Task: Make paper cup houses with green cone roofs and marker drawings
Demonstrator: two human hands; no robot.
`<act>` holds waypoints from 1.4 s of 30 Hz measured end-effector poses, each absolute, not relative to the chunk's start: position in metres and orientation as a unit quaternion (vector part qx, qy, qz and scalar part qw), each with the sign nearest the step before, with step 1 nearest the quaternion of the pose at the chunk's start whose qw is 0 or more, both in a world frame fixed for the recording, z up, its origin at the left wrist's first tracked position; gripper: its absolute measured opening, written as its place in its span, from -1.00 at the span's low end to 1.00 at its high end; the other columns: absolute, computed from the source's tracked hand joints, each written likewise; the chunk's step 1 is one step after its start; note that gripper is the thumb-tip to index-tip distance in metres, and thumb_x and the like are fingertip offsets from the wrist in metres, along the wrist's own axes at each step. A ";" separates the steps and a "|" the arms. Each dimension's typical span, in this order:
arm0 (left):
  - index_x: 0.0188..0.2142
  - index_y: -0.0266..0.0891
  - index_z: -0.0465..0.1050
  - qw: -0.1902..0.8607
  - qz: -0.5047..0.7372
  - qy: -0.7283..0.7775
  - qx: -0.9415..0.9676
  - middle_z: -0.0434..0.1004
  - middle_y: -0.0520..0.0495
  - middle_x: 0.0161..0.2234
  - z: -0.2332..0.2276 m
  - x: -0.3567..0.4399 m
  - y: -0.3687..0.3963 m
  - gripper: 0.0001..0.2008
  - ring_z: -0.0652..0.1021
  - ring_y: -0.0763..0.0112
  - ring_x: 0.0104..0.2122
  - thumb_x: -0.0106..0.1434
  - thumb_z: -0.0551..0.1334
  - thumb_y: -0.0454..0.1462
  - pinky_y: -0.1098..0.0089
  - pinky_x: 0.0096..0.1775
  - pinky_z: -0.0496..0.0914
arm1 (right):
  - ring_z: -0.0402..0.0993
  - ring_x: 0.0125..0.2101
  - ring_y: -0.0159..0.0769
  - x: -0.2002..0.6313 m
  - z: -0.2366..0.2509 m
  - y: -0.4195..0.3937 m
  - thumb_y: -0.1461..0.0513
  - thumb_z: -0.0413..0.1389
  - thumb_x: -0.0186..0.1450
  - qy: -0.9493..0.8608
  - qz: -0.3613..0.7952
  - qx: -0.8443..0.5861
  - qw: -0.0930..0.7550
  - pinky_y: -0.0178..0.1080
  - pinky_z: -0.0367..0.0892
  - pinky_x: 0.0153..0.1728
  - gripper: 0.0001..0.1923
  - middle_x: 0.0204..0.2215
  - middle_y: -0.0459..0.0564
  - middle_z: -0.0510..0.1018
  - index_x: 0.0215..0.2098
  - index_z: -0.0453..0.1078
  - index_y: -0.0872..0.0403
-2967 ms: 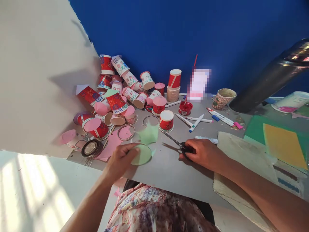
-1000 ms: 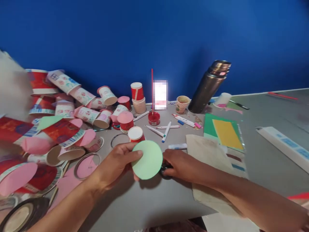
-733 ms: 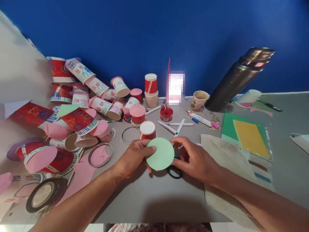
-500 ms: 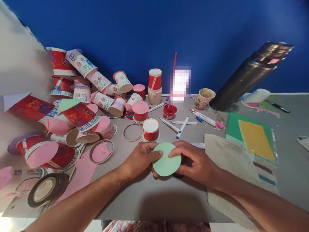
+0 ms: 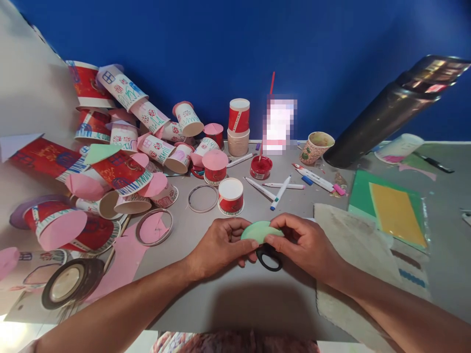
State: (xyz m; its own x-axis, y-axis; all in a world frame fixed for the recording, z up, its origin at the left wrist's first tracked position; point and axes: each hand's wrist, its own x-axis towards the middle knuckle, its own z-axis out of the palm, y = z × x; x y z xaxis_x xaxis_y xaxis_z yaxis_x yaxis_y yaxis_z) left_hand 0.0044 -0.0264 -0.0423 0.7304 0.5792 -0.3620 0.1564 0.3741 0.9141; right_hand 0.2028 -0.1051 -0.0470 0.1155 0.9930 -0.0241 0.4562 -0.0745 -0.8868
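Note:
A light green paper disc [image 5: 258, 232] is held between both hands, above the near middle of the table. It bends or folds across, so only part of its face shows. My left hand [image 5: 226, 245] pinches its left side, thumb on top and fingers behind. On the right side, my right hand [image 5: 300, 241] grips the edge between thumb and fingers. Below the disc a black loop [image 5: 270, 260] shows, like a scissors handle; its rest is hidden by the hands. Just beyond stands a red and white paper cup [image 5: 231, 197], bottom up.
Decorated paper cups [image 5: 127, 169] with paper tops pile up on the left. Nearer lie tape rolls [image 5: 68, 285] and pink paper [image 5: 125, 260]. Behind the hands are markers [image 5: 281, 192] and a red paint pot [image 5: 261, 168]. A cloth [image 5: 349, 245] and a black cylinder [image 5: 382, 113] are right.
The green disc has gone from flat and face-up to bent or folded between my fingers. My right hand has shifted its grip, and the black loop below shows more.

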 end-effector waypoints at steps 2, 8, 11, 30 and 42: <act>-0.20 -0.38 0.53 0.749 0.134 0.350 0.546 0.62 -0.14 -0.45 -0.043 0.006 -0.027 -0.59 0.62 0.37 -0.47 0.15 0.45 -0.08 0.49 -0.49 0.45 | 0.33 -0.57 -0.38 0.201 -0.048 -0.106 0.11 0.20 0.21 -0.538 0.377 -0.649 0.385 -0.33 0.24 -0.54 -0.83 -0.57 -0.20 0.44 -0.30 0.41 0.01; -0.25 -0.39 0.55 0.748 0.134 0.359 0.542 0.63 -0.14 -0.46 -0.045 0.008 -0.028 -0.64 0.62 0.41 -0.50 0.17 0.43 -0.09 0.52 -0.52 0.45 | 0.52 -0.45 -0.32 0.199 -0.051 -0.107 0.13 0.22 0.21 -0.493 0.437 -0.637 0.399 -0.29 0.41 -0.43 -0.68 -0.35 -0.08 0.65 -0.08 0.37 0.00; -0.26 -0.38 0.56 0.749 0.138 0.353 0.544 0.64 -0.14 -0.43 -0.047 0.007 -0.029 -0.64 0.63 0.41 -0.50 0.20 0.42 -0.07 0.53 -0.54 0.44 | 0.51 -0.48 -0.34 0.199 -0.051 -0.107 0.15 0.22 0.22 -0.494 0.442 -0.637 0.394 -0.30 0.39 -0.45 -0.68 -0.38 -0.11 0.65 -0.07 0.38 -0.01; -0.35 -0.36 0.51 0.743 0.126 0.370 0.543 0.66 -0.19 -0.40 -0.046 0.005 -0.029 -0.60 0.66 0.34 -0.49 0.19 0.42 -0.01 0.51 -0.55 0.44 | 0.30 -0.70 -0.50 0.206 -0.042 -0.102 0.05 0.20 0.27 -0.470 0.565 -0.611 0.296 -0.41 0.14 -0.66 -0.71 -0.55 -0.13 0.60 -0.48 0.34 0.05; -0.37 -0.36 0.53 0.763 0.037 0.357 0.538 0.64 -0.15 -0.44 -0.040 0.006 -0.027 -0.55 0.63 0.40 -0.54 0.08 0.47 0.03 0.54 -0.59 0.37 | 0.25 -0.72 -0.54 0.205 -0.041 -0.103 0.09 0.22 0.25 -0.455 0.580 -0.612 0.287 -0.45 0.09 -0.70 -0.71 -0.59 -0.15 0.57 -0.51 0.33 0.07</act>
